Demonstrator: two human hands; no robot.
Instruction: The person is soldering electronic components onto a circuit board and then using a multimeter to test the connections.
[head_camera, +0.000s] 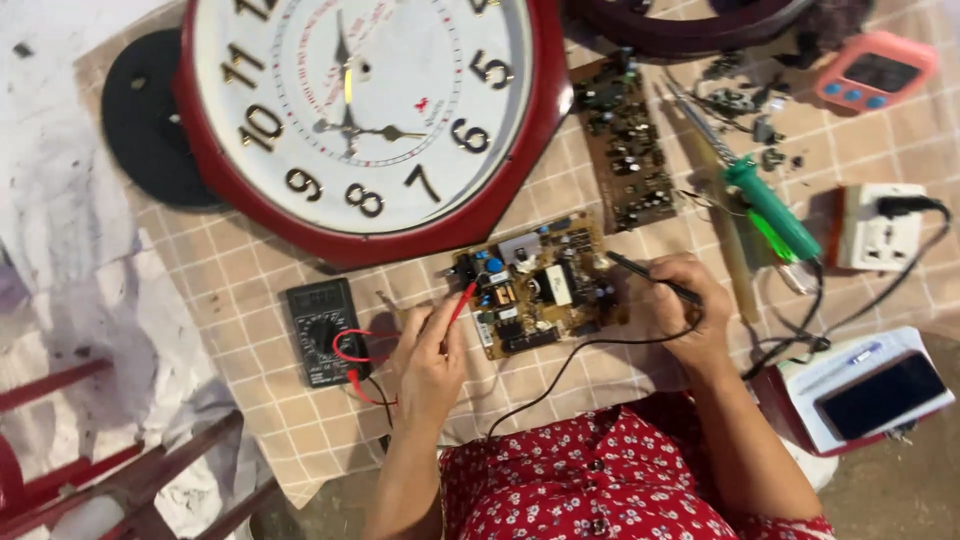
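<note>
Red probe (459, 305) pinched in left hand (428, 360) fingers; black probe (650, 279) in right hand (688, 310) fingers, on circuit board (535, 285).

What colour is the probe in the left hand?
Red probe, held by the left hand; head view.

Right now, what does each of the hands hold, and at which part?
The left hand holds the red probe at its handle; the right hand holds the black probe at its rear handle.

The left hand (428, 365) held a red probe (460, 305) and the right hand (690, 310) a black probe (650, 278), both tips touching a circuit board (535, 285) below a red clock (365, 115).
</note>
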